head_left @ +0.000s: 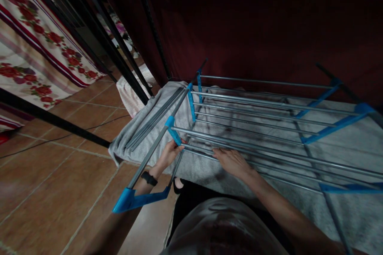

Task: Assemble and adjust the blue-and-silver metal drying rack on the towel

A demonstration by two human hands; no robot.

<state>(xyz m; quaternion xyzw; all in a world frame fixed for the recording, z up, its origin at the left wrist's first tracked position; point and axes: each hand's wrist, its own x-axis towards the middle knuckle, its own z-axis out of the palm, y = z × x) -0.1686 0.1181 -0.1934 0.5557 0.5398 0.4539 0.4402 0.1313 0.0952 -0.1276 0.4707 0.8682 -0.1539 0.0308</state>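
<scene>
A drying rack with thin metal rods [263,149] and blue plastic brackets lies across a grey towel-like cover. At its left end, my left hand [168,154] pinches a rod's end just under a blue bracket [174,130]. My right hand [232,162] is closed over the lower front rods, farther along; its fingertips are partly hidden. A blue corner piece [140,200] joins the rack's side bars near my left forearm. On my left wrist is a dark watch band [149,178].
Several loose grey rods [155,121] lie on the grey cover [119,149] to the left. Black metal posts [113,44] stand beside the tiled floor [98,167]. A floral curtain [44,44] hangs at far left, and a dark red panel [254,28] rises behind the rack.
</scene>
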